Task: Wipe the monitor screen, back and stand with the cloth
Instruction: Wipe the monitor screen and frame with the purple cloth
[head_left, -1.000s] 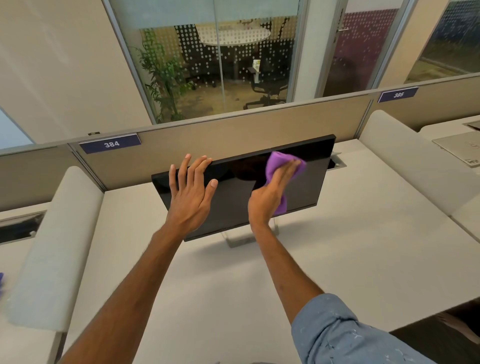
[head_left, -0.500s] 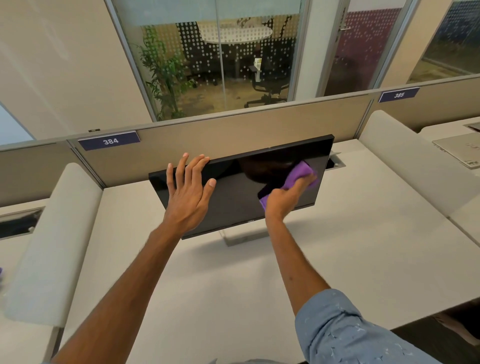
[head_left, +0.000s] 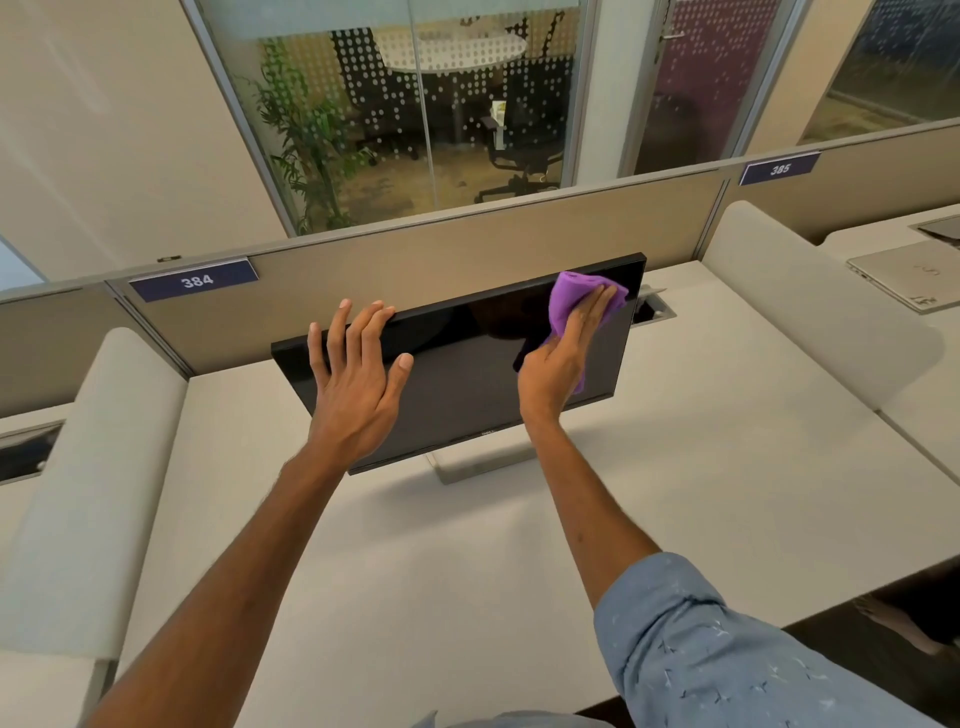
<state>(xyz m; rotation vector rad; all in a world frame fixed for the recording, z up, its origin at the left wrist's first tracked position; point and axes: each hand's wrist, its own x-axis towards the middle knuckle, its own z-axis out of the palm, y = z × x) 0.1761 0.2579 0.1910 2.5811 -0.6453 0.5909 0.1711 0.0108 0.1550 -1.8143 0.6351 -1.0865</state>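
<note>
Our right hand (head_left: 558, 364), fingers straight, presses the cloth (head_left: 576, 296) on the monitor screen (head_left: 467, 374), far-right corner. Our left hand (head_left: 358, 384), fingers spread, steadies its top edge. We judge the screen underway; back and stand (head_left: 483, 462) remain.

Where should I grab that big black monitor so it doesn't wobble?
Probably its thin top edge, coming from the front and above. The monitor stands on one narrow stand, so the top seems likeliest to wobble. The left hand rests there, fingertips at the edge, apart from the cloth.
</note>
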